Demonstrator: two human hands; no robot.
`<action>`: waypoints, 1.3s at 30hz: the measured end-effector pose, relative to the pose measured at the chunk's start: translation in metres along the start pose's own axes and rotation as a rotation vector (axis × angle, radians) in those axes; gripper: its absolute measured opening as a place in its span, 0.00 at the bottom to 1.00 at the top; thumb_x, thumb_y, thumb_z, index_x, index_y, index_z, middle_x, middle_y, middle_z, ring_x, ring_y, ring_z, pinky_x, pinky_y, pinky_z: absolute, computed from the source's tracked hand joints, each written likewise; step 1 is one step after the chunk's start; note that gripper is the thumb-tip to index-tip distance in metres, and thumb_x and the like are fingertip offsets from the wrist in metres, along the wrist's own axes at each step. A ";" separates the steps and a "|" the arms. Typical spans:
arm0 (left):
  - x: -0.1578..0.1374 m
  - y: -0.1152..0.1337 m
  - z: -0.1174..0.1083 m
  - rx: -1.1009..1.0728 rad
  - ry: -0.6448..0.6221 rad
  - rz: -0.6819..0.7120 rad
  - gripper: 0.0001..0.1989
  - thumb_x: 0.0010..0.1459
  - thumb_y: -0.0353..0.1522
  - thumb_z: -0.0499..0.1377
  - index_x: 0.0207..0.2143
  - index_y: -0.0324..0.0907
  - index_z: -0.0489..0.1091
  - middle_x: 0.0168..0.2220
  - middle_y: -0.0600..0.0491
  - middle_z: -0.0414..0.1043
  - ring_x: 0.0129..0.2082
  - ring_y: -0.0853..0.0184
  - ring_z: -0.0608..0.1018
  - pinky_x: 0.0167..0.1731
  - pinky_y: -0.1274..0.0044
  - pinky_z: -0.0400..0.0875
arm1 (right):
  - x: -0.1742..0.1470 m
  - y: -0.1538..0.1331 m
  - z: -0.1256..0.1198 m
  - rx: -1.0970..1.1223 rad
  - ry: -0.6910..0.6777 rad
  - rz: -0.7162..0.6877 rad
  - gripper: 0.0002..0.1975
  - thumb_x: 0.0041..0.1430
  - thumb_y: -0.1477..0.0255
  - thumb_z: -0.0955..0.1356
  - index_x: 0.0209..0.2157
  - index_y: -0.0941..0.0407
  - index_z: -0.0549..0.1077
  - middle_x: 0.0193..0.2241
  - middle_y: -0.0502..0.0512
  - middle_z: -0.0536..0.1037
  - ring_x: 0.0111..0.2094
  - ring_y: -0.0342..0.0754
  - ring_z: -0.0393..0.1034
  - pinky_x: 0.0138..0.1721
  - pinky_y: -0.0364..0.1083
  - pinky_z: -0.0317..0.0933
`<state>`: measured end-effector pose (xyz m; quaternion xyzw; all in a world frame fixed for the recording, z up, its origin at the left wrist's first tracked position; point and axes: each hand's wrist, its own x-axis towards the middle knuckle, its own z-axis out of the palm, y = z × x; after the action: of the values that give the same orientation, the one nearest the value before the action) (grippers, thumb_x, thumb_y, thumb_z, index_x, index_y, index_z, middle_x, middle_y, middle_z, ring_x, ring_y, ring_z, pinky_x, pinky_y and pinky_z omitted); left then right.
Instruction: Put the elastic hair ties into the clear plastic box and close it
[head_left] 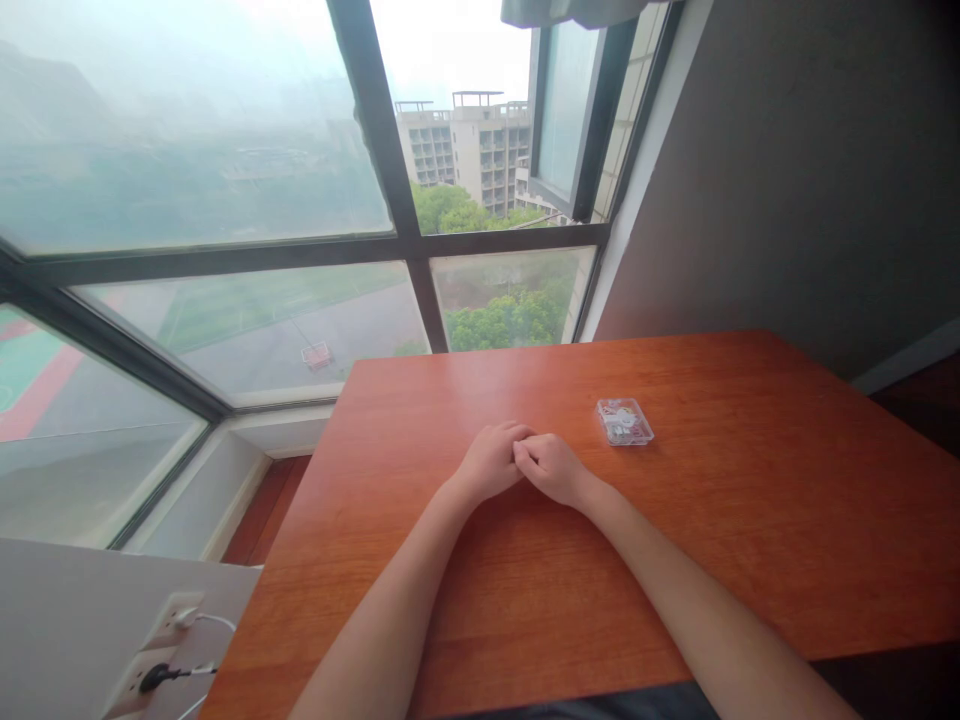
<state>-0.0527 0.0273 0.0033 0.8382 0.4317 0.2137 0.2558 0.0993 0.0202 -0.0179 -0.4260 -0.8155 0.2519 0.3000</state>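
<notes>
Clear plastic makes up the small square box, its small contents too blurred to name, lying on the desk nearer the far edge than the near one. Left of it, near but apart, the right hand rests clasped with the left hand; both hands' fingers are curled closed, and whether they enclose anything is hidden. Dark-framed windows stand beyond the far edge; wall sockets sit past the left edge.
</notes>
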 end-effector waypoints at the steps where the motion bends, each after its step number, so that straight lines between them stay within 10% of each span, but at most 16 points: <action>1: 0.000 0.000 0.000 0.000 0.000 -0.002 0.16 0.49 0.28 0.54 0.41 0.42 0.74 0.40 0.49 0.76 0.39 0.62 0.77 0.40 0.74 0.70 | 0.000 0.000 0.000 0.001 0.001 -0.001 0.21 0.64 0.68 0.58 0.19 0.57 0.67 0.19 0.53 0.72 0.22 0.43 0.64 0.26 0.43 0.51; 39: 0.000 0.001 -0.002 0.008 -0.015 0.005 0.16 0.49 0.27 0.54 0.40 0.42 0.74 0.39 0.49 0.76 0.38 0.62 0.77 0.38 0.75 0.69 | 0.002 0.001 0.001 -0.023 -0.006 -0.012 0.22 0.65 0.68 0.57 0.19 0.57 0.69 0.20 0.53 0.74 0.22 0.43 0.64 0.27 0.43 0.51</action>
<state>-0.0527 0.0274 0.0058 0.8420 0.4284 0.2061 0.2551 0.0983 0.0219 -0.0192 -0.4236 -0.8218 0.2422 0.2942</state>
